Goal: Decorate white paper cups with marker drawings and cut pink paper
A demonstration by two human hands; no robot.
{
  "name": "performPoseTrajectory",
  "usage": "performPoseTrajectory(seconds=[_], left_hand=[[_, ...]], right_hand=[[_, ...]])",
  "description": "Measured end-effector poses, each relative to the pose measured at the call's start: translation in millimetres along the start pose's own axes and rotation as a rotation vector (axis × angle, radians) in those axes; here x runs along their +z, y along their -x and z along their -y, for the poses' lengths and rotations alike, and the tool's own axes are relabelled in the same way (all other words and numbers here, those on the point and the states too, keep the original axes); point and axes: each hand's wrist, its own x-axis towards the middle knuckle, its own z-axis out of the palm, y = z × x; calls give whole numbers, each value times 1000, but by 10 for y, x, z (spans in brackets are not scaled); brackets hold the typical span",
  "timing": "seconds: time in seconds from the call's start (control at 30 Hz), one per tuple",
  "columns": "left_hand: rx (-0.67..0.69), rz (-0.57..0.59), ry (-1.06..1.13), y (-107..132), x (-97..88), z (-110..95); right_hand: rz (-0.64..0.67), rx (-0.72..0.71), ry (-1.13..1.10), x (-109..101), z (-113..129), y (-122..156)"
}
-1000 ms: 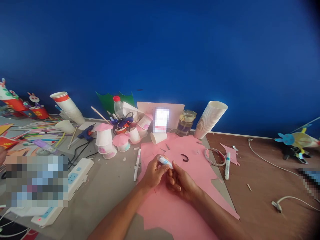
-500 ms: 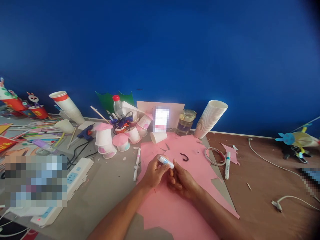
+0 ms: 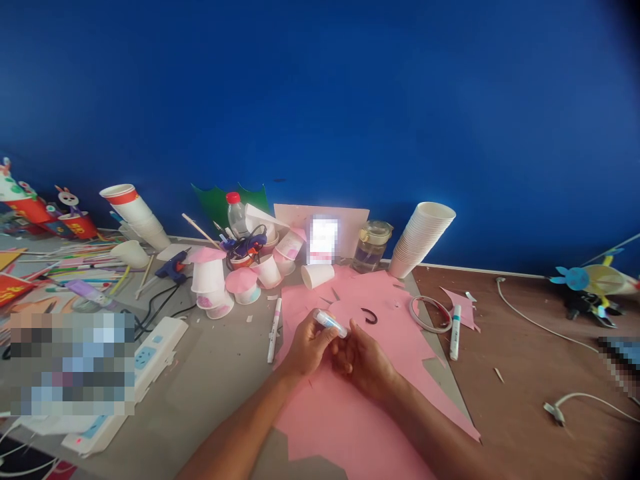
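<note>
My left hand (image 3: pixel 307 347) is closed around a small white and blue tube (image 3: pixel 330 323), likely a glue stick, held tilted just above a large pink paper sheet (image 3: pixel 350 413). My right hand (image 3: pixel 367 363) is curled beside it, fingertips touching the tube's lower end; what its fingers pinch is hidden. A small black curved piece (image 3: pixel 369 315) lies on the pink sheet just beyond the hands. A white marker (image 3: pixel 274 329) lies left of my left hand at the sheet's edge.
Upturned white cups with pink tops (image 3: pixel 220 280) and a leaning stack of paper cups (image 3: pixel 420 237) stand behind the sheet. A tape ring (image 3: pixel 429 313) and a marker (image 3: pixel 455 330) lie to the right. A power strip (image 3: pixel 155 350) and glue gun (image 3: pixel 173 267) lie left.
The tube and both hands have shifted very slightly; the right hand's fingers have curled closer to the tube's end. Nothing else has moved.
</note>
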Motion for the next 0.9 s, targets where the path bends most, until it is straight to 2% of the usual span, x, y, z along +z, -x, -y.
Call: performPoseTrajectory(seconds=[0.1, 0.3, 0.37, 0.47, 0.53, 0.63, 0.7, 0.77, 0.83, 0.9], left_hand=[[13, -29, -33, 1, -3, -2], [-60, 77, 70, 16, 29, -1], [-58, 46, 47, 14, 24, 3], [-5, -35, -41, 11, 13, -8], [5, -17, -31, 12, 18, -23], [-27, 59, 54, 18, 34, -26], [-40, 69, 65, 19, 33, -9], [-29, 24, 21, 15, 18, 13], [1, -46, -40, 9, -1, 25], [26, -68, -59, 5, -11, 23]], right_hand=[[7, -103, -22, 23, 27, 22], [-51, 108, 25, -11, 13, 0], [-34, 71, 5, -9, 8, -5], [-1, -73, -15, 10, 6, 8], [1, -94, -13, 13, -1, 16], [-44, 33, 19, -8, -18, 5], [-49, 100, 26, -24, -24, -9], [-16, 55, -7, -27, -22, -14], [17, -56, -41, -18, -15, -6], [26, -135, -55, -7, -8, 7]])
